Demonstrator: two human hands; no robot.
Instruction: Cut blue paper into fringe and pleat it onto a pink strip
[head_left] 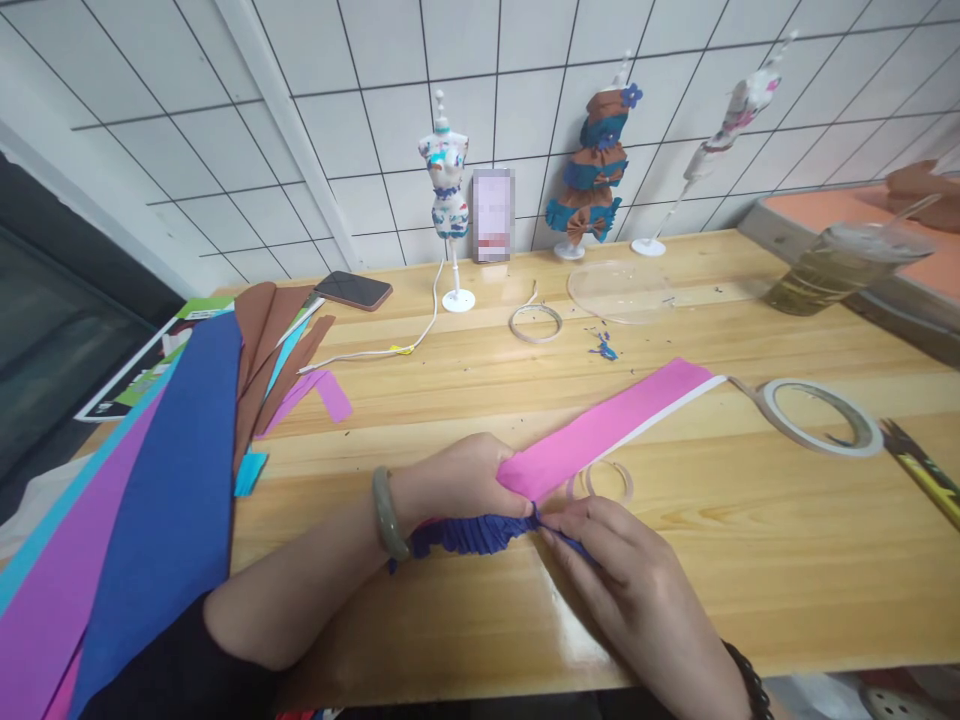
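My left hand [461, 478] is closed on one end of a pink crepe paper strip [607, 425]. White tape [664, 413] runs along the strip's near edge and leads on to a tape roll [870, 435] at the right. Below my left hand hangs a pleated blue crepe ruffle [480, 535], partly hidden by the wrist. My right hand [634, 565] pinches the loose part of the blue crepe paper [574, 546] beside the left thumb, where the blue meets the pink strip. The fingertips of both hands nearly touch.
Folded coloured crepe paper [172, 460] lies at the left, near a phone [356, 290]. Small dress forms [448, 180] stand along the wall, one dressed in brown and blue ruffles [592, 175]. A drink cup [840, 265] and scissors [926, 475] are at the right.
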